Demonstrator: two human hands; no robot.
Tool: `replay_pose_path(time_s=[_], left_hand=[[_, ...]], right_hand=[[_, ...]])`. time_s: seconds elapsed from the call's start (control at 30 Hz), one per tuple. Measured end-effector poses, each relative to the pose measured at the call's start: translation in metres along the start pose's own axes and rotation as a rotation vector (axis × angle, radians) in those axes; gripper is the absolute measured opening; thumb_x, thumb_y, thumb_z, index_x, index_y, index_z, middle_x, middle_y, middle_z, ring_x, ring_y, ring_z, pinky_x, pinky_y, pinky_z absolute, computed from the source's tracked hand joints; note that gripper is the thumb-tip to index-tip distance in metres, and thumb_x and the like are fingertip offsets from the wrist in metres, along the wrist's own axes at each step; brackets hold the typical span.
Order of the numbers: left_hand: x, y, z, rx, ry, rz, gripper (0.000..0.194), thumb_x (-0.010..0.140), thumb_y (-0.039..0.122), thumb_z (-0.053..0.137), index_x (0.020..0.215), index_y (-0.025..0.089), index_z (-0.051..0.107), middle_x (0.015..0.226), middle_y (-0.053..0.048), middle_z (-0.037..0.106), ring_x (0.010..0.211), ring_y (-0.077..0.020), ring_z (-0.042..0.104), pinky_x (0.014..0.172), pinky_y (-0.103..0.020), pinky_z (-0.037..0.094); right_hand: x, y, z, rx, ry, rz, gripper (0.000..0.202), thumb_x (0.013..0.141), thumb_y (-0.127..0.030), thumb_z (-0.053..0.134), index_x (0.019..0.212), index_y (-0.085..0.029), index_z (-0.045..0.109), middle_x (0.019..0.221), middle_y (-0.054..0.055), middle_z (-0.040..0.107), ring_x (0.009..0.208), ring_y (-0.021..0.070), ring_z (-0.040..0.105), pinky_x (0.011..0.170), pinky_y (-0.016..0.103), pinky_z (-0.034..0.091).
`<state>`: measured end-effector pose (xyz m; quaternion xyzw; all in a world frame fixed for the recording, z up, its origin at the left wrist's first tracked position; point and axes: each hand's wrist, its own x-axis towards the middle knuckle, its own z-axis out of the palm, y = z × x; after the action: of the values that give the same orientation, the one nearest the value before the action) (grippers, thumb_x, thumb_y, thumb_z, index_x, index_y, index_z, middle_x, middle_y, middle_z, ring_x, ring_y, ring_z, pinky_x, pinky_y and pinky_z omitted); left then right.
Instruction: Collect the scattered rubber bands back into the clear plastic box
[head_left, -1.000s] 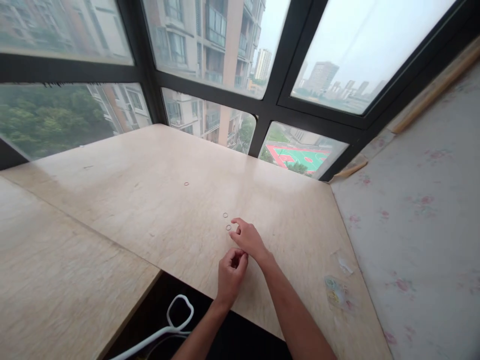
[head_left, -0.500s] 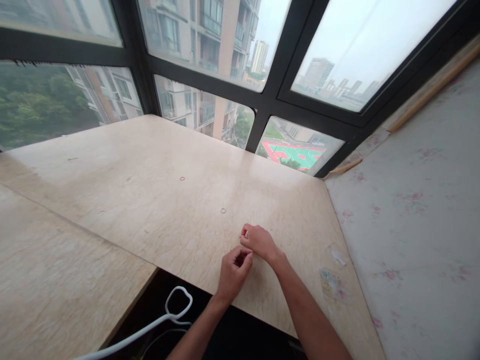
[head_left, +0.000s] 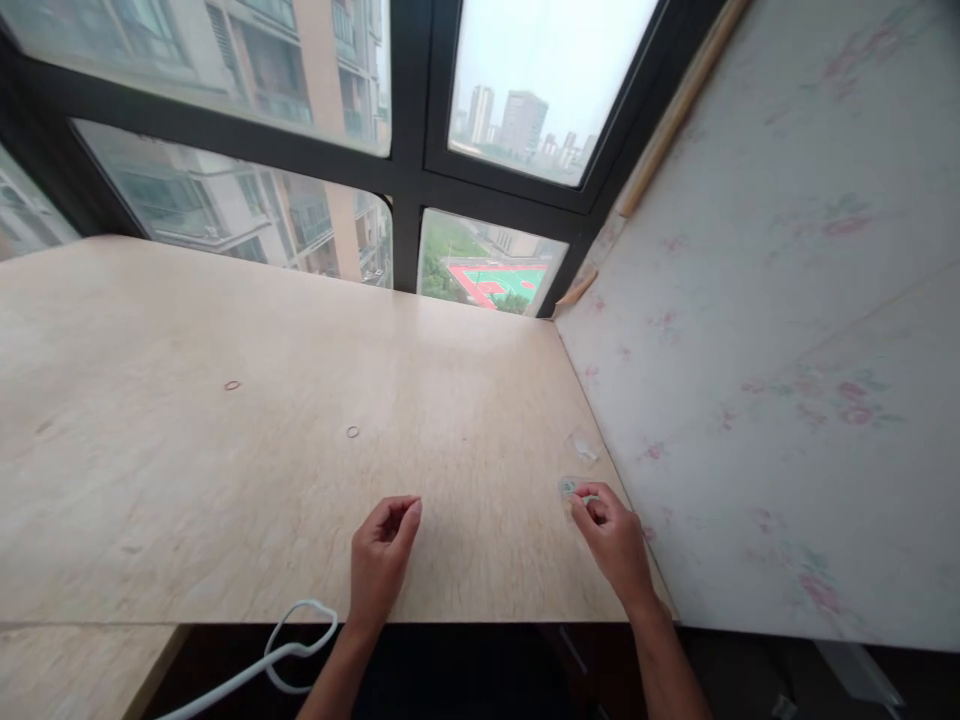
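Observation:
My left hand [head_left: 382, 550] is over the front part of the tabletop, thumb pressed to the curled fingers in a pinch. Anything between those fingertips is too small to make out. At the right, my right hand [head_left: 611, 540] has its thumb and forefinger pinched together over a small clear plastic packet [head_left: 568, 486] with coloured bits in it. Whether the fingertips grip the packet or something from it I cannot tell. Left of the hands lie two small thin rings, one reddish ring [head_left: 232, 380] and one darker ring [head_left: 353, 427].
A crumpled clear wrapper [head_left: 585, 450] lies behind the packet. The marble-patterned tabletop [head_left: 465, 390] meets a floral wall [head_left: 750, 330] at the right and dark-framed windows [head_left: 409, 140] behind. A white looped tube [head_left: 281, 650] stands at the front edge, left of my left arm.
My hands were close together and have parted; the right one has moved right to the plastic packet. The left hand keeps its pinch. The view has turned to the right.

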<state>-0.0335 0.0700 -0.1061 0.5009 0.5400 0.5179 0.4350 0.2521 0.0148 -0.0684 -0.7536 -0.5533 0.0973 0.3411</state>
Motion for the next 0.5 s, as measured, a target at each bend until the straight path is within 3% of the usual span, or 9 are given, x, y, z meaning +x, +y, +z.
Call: replay_pose_path(time_s=[0.17, 0.37, 0.5], left_hand=[[0.002, 0.002, 0.001, 0.052, 0.008, 0.0, 0.03, 0.075, 0.045, 0.066, 0.081, 0.016, 0.068, 0.08, -0.005, 0.07, 0.072, -0.0186, 0.066, 0.066, -0.026, 0.055], [0.002, 0.004, 0.001, 0.11, 0.017, -0.01, 0.03, 0.074, 0.045, 0.066, 0.081, 0.016, 0.069, 0.079, -0.005, 0.07, 0.072, -0.0185, 0.066, 0.066, -0.026, 0.055], [0.003, 0.005, 0.002, 0.141, -0.007, 0.0, 0.03, 0.074, 0.046, 0.065, 0.081, 0.017, 0.069, 0.079, -0.005, 0.071, 0.072, -0.019, 0.066, 0.065, -0.027, 0.055]], right_hand=[[-0.007, 0.038, -0.031, -0.123, 0.115, 0.072, 0.03, 0.084, -0.046, 0.048, 0.083, -0.018, 0.059, 0.047, -0.008, 0.034, 0.044, 0.011, 0.036, 0.049, 0.022, 0.032], [-0.009, 0.054, -0.031, -0.186, 0.031, 0.087, 0.033, 0.084, -0.047, 0.046, 0.082, -0.019, 0.063, 0.047, -0.007, 0.036, 0.044, 0.0121, 0.038, 0.048, 0.024, 0.029], [-0.018, 0.05, -0.03, -0.118, 0.154, 0.106, 0.035, 0.085, -0.049, 0.049, 0.086, -0.018, 0.065, 0.049, -0.007, 0.033, 0.045, 0.0115, 0.036, 0.049, 0.023, 0.032]])
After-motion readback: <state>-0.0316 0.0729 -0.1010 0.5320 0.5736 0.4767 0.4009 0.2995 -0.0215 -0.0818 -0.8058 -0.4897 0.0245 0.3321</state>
